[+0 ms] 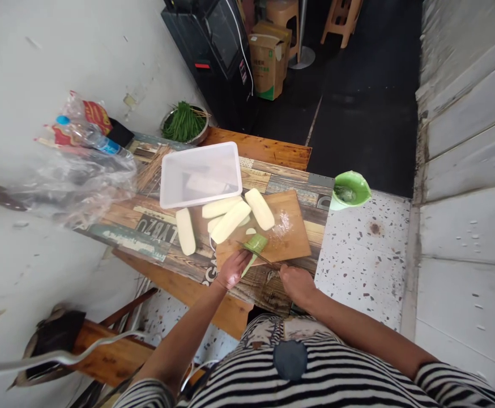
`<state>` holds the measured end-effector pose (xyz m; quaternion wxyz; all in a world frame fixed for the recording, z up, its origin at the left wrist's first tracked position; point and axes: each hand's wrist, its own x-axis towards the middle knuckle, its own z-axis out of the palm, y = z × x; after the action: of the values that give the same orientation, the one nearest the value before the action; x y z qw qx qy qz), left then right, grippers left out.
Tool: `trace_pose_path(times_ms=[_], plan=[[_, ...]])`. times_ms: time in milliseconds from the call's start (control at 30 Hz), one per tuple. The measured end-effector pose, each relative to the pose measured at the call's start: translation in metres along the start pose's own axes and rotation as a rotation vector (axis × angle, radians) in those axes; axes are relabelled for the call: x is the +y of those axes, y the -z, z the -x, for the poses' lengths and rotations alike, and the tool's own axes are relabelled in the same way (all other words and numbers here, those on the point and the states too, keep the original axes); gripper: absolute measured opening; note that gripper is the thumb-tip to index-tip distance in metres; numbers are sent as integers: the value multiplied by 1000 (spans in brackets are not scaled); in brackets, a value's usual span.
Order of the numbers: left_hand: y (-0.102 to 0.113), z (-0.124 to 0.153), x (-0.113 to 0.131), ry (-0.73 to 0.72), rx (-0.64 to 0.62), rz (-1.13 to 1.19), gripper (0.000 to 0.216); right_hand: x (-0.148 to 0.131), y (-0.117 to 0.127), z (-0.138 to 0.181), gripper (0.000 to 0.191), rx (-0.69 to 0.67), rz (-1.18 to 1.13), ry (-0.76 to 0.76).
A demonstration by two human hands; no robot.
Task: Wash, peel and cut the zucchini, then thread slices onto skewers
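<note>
My left hand point(234, 270) is closed at the front edge of the wooden cutting board point(292, 243), fingers against a green-skinned vegetable piece point(256, 243). My right hand point(297, 285) is wrapped around the handle of a knife point(264, 259), whose thin blade points left and lies across the green piece. What the blade is touching underneath is hard to make out. Several peeled pale vegetables lie nearby: one point(259, 209) on the board, another point(230, 222) on its left edge, and one point(185, 231) on the table. A small pale slice point(251, 231) sits just beyond the green piece.
Behind the vegetables stands a translucent plastic box point(200, 199). Thin sticks point(153, 169), plastic bags point(90, 187) and a bottle point(88, 136) are at the left. A bowl of green leaves point(184, 122) is at the back. A green bin point(351, 190) stands beyond the table's right end.
</note>
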<state>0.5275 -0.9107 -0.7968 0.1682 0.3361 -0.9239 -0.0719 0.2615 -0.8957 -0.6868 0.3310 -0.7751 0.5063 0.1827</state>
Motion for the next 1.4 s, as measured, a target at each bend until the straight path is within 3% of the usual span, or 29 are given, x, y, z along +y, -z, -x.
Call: trace_pose_path(times_ms=[267, 600, 767, 900, 1000, 1100, 1200, 1300, 1400], plan=[[3, 7, 5, 61, -52, -2, 38, -6, 4, 18, 28, 15, -1, 18], [-3, 13, 5, 79, -28, -12, 39, -6, -4, 3, 23, -13, -26, -6], [-6, 15, 22, 295, -16, -79, 37, 4, -12, -11, 30, 7, -31, -17], [-18, -1, 22, 323, -23, -45, 36, 22, -8, -16, 33, 27, -37, -34], [-14, -26, 21, 289, 36, -27, 36, 35, 0, -17, 37, 51, -45, -37], [2, -36, 29, 467, 111, -99, 53, 43, 6, -18, 37, 49, -39, -38], [13, -20, 41, 659, 18, -136, 69, 45, 7, -20, 38, 23, -18, -45], [6, 1, 45, 625, -133, -63, 61, 44, 7, -19, 39, 6, -8, -47], [-7, 0, 39, 581, -136, -51, 56, 42, 10, -17, 39, -3, -14, -56]])
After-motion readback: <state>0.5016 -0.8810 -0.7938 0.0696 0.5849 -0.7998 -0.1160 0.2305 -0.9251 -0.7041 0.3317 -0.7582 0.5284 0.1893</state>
